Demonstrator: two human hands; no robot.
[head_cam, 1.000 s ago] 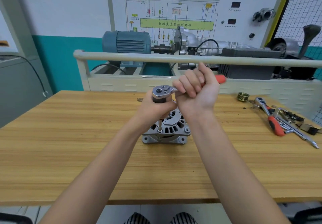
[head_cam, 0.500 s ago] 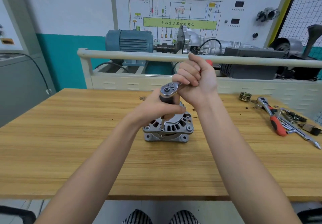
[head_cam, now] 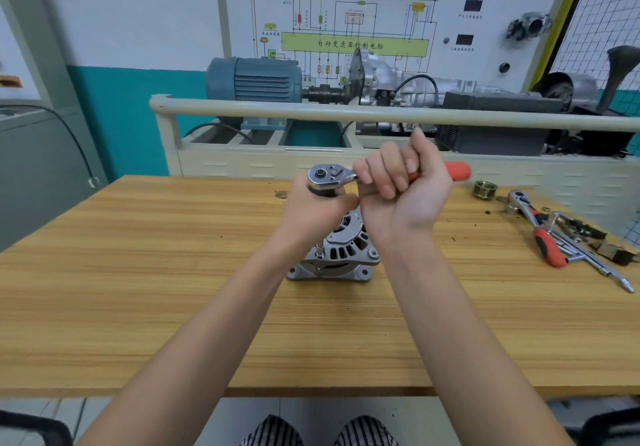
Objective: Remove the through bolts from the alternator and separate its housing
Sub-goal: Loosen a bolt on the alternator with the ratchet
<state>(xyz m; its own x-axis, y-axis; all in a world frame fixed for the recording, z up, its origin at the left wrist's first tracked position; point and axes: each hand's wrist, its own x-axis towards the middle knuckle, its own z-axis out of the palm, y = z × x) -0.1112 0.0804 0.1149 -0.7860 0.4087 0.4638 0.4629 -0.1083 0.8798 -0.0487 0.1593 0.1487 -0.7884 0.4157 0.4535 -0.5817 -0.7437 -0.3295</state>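
Both hands' fingers grip the ratchet directly above the alternator.

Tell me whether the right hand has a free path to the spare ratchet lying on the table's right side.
Probably yes: bare table lies between the right hand and the spare ratchet, but that hand grips the red-handled ratchet and must release it first.

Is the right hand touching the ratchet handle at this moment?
Touching. The head view shows the right hand with fingers curled round the ratchet handle, whose red end sticks out past the fist.
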